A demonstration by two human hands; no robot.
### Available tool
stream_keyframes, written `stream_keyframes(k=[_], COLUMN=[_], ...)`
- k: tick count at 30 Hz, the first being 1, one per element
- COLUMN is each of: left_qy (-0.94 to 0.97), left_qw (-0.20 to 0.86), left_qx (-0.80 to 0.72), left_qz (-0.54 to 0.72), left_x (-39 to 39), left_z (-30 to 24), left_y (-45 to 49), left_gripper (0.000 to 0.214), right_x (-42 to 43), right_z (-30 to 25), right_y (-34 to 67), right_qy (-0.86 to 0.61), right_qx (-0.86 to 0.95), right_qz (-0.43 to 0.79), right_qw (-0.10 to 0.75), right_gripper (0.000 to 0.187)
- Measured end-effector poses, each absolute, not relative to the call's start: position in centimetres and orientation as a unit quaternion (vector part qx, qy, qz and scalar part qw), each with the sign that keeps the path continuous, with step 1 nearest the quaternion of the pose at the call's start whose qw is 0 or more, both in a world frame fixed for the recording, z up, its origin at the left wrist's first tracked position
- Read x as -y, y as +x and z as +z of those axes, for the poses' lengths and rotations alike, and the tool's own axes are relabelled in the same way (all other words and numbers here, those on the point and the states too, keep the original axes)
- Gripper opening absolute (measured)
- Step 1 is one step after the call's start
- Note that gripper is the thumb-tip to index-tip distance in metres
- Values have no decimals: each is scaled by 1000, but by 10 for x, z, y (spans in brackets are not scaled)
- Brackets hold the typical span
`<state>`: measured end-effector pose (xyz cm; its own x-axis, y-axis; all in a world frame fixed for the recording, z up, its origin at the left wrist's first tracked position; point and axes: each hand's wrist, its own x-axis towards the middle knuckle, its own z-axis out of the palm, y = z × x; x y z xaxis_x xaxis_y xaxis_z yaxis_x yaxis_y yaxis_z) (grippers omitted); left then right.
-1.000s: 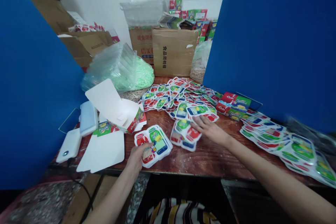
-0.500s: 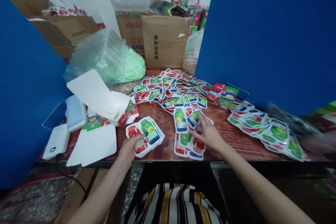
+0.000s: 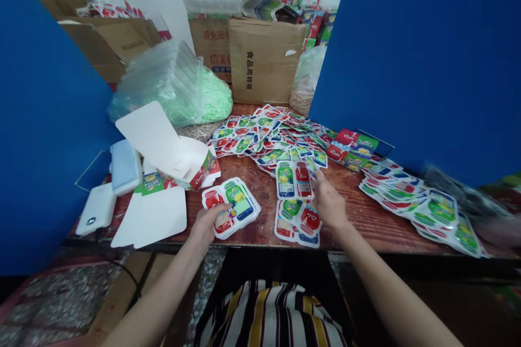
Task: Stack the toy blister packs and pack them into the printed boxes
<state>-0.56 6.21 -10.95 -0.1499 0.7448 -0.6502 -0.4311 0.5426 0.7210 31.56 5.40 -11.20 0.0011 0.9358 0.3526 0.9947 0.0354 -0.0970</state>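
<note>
My left hand [image 3: 207, 222] is closed on a small stack of Cola and Sprite printed packets [image 3: 240, 209], thumb on top, near the table's front edge. To the right, my right hand [image 3: 330, 203] has its fingers closed at the right side of a bottle-shaped printed packet [image 3: 285, 181]; a tilted packet seems to be pinched there, partly blurred. Below it, more packets [image 3: 287, 227] lie overlapped on the wood. A large heap of the same packets [image 3: 268, 133] spreads behind both hands.
White card sheets [image 3: 158, 214] and a folded printed carton [image 3: 199, 171] lie at left, beside a white device [image 3: 95, 209]. A row of packets [image 3: 427, 206] and printed boxes [image 3: 352, 149] sit at right. Blue panels [image 3: 419, 54] flank the table; a cardboard box [image 3: 264, 62] stands behind.
My right hand has gone from spread fingers over the packets to a closed grip at their right side, tilting one. My left hand still holds its stack. The view has shifted slightly.
</note>
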Motion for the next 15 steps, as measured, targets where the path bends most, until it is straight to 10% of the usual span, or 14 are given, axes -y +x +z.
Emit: stream_keyframes(k=[10, 15], left_qy=[201, 278], left_qw=[655, 592], left_qx=[-608, -604], left_qz=[402, 455], left_x=[-73, -74], left_z=[-101, -107], left_y=[-18, -22], left_gripper=[41, 56], right_x=[-70, -74], right_z=[-138, -129], right_y=[283, 284], right_qy=[-626, -647], right_qx=[765, 750], right_qz=[-57, -39], right_qw=[139, 136], right_gripper=[74, 54])
